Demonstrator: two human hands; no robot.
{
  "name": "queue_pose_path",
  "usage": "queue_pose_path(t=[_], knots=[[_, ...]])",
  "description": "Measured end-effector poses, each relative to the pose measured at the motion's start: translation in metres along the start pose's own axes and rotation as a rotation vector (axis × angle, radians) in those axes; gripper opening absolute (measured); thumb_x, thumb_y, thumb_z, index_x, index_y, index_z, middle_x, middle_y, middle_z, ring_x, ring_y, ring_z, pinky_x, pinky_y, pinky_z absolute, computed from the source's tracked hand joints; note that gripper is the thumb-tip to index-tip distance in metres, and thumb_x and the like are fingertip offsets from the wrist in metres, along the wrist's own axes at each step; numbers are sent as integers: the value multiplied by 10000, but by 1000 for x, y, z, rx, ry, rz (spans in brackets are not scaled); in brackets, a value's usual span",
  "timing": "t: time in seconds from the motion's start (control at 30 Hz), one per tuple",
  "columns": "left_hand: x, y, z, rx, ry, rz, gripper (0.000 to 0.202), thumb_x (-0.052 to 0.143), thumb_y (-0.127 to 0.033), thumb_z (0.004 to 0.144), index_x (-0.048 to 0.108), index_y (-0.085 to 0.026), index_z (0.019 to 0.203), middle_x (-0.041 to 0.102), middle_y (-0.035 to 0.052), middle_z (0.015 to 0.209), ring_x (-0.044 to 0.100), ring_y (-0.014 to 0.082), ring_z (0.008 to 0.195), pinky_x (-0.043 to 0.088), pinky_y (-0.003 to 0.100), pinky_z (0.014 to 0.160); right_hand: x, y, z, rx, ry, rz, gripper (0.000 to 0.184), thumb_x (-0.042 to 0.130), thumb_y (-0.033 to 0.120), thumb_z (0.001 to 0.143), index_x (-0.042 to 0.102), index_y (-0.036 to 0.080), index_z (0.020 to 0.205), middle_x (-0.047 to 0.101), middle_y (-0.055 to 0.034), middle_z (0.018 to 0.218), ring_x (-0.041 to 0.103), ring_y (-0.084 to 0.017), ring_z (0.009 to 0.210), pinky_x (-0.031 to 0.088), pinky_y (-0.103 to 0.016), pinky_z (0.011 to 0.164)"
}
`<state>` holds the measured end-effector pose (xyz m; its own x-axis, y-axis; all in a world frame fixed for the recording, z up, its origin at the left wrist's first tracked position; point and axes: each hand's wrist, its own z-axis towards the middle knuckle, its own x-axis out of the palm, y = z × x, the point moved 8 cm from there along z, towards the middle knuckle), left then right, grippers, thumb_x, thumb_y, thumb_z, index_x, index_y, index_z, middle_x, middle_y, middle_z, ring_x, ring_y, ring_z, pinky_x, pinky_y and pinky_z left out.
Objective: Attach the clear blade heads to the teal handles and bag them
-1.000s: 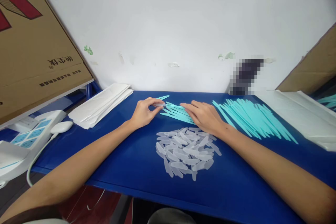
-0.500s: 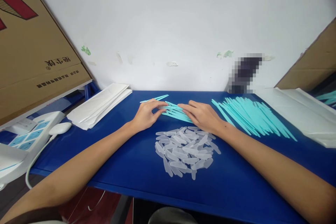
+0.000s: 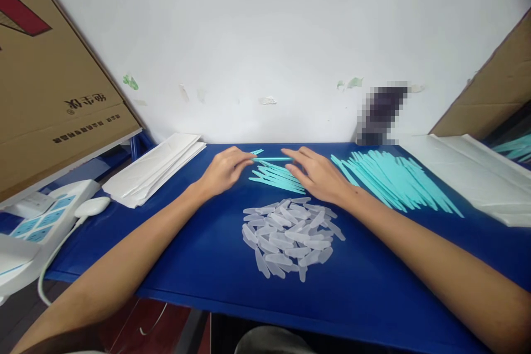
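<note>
My left hand (image 3: 224,170) pinches one end of a slim teal stick (image 3: 271,159) that looks like an eyebrow razor. The stick is held level, pointing right. My right hand (image 3: 318,175) is at its other end, thumb and fingers apart; whether they touch it is hard to tell. Below the held one, a small group of similar teal razors (image 3: 277,178) lies on the blue table (image 3: 199,271). Another teal razor (image 3: 258,151) shows partly behind my left fingers. Nearer me is a pile of translucent, blade-shaped plastic caps (image 3: 290,238).
A large heap of teal razors (image 3: 398,180) lies right of my right hand. Folded white plastic bags (image 3: 153,168) lie at left, and white sheeting (image 3: 477,177) at right. A power strip (image 3: 45,221) with a plugged-in cable and a cardboard box (image 3: 62,77) stand at far left.
One razor has been lifted from the small group and now spans between my hands. Both hands have moved slightly up and away; my right thumb and fingers have spread.
</note>
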<state>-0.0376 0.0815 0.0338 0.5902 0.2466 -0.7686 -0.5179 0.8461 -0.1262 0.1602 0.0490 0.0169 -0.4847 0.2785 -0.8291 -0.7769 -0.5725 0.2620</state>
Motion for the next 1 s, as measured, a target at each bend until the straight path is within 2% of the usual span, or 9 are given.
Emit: queue_pose_path(t=[0.1, 0.2, 0.3, 0.37, 0.47, 0.57, 0.8, 0.9, 1.0], knots=[[-15, 39, -11, -191, -92, 39, 256, 572, -341, 962, 761, -189, 1041, 770, 77, 959, 680, 201, 851, 531, 319, 795, -1, -22, -2, 141, 0, -25, 502, 360, 393, 1031, 557, 144, 1419, 635, -141, 1150, 629, -249, 947, 486, -385, 825], [-21, 70, -23, -359, -115, 87, 285, 590, -386, 928, 777, -197, 1030, 768, 73, 920, 661, 211, 801, 521, 313, 735, 9, -31, -3, 136, 98, -13, 431, 422, 399, 1012, 698, 160, 1241, 638, -122, 1088, 632, -232, 917, 473, -376, 844], [-17, 87, -30, -445, -84, 114, 306, 598, -425, 903, 784, -210, 1016, 767, 76, 916, 654, 227, 797, 515, 326, 720, 19, -30, -4, 62, 159, -18, 357, 467, 374, 996, 774, 200, 1051, 637, -98, 982, 619, -226, 898, 461, -358, 816], [-10, 91, -32, -454, -34, 122, 299, 606, -428, 890, 784, -214, 998, 770, 76, 925, 662, 247, 844, 521, 345, 753, 22, -32, -3, 42, 160, -28, 336, 474, 341, 991, 786, 216, 984, 633, -90, 938, 613, -223, 877, 456, -351, 784], [0, 89, -31, -395, 36, 130, 261, 607, -382, 872, 777, -219, 983, 775, 68, 921, 665, 262, 892, 528, 361, 793, 24, -35, -1, 46, 153, -21, 300, 499, 304, 977, 786, 221, 952, 652, -88, 958, 627, -215, 870, 462, -341, 764], [3, 85, -30, -345, 55, 136, 252, 588, -353, 871, 767, -222, 991, 776, 66, 948, 663, 261, 884, 533, 368, 794, 24, -38, 0, 79, 150, -9, 255, 533, 270, 955, 781, 214, 926, 674, -86, 966, 643, -203, 848, 473, -330, 752], [-1, 80, -27, -358, 78, 128, 300, 499, -354, 937, 731, -193, 1038, 745, 86, 1078, 649, 270, 969, 509, 429, 886, 25, -36, -2, 132, 142, 32, 250, 536, 291, 948, 770, 206, 926, 668, -82, 972, 634, -194, 822, 475, -322, 736], [-4, 57, -20, -238, 78, 52, 291, 483, -327, 959, 726, -197, 1054, 738, 89, 1078, 649, 252, 994, 503, 420, 914, 26, -34, -2, 145, 149, -1, 237, 524, 253, 945, 755, 203, 934, 666, -80, 981, 632, -200, 856, 468, -321, 760], [-7, 16, -12, -78, 63, -148, 250, 506, -278, 950, 741, -204, 994, 750, 85, 1015, 676, 204, 946, 532, 357, 874, 25, -36, -2, 175, 157, -93, 205, 522, 210, 932, 724, 187, 955, 671, -92, 1000, 623, -223, 915, 455, -334, 796]])
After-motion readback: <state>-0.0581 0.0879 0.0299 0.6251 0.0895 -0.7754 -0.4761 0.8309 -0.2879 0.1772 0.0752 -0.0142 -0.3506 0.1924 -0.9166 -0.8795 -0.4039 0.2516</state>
